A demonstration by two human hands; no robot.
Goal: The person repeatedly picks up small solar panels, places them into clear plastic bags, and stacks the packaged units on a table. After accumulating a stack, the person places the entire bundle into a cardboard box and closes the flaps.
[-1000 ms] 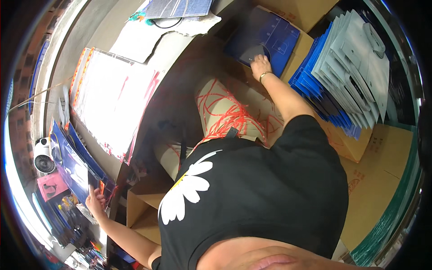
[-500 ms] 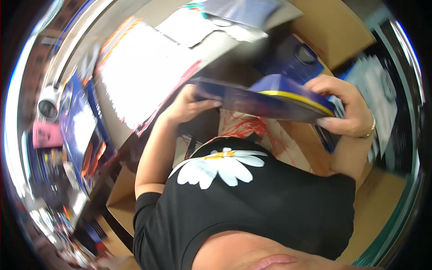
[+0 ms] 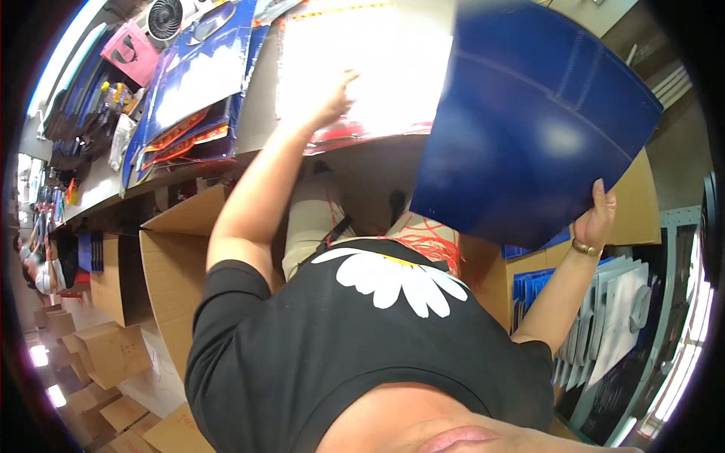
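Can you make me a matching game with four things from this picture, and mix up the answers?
1. Right hand
2. Left hand
3. Fan
4. Flower print

A. on the black T-shirt
B. holding the large blue panel
C. beside the pink bag
D. at the bright white sheets

Right pairs: 1-B, 2-D, 3-C, 4-A

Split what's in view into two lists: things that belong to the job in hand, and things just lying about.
Job in hand, apparently:
large blue panel, held by the right hand
glare-whitened pile, at the left hand; contact unclear

Lying about, seemingly:
white fan
pink bag
cardboard boxes at far left
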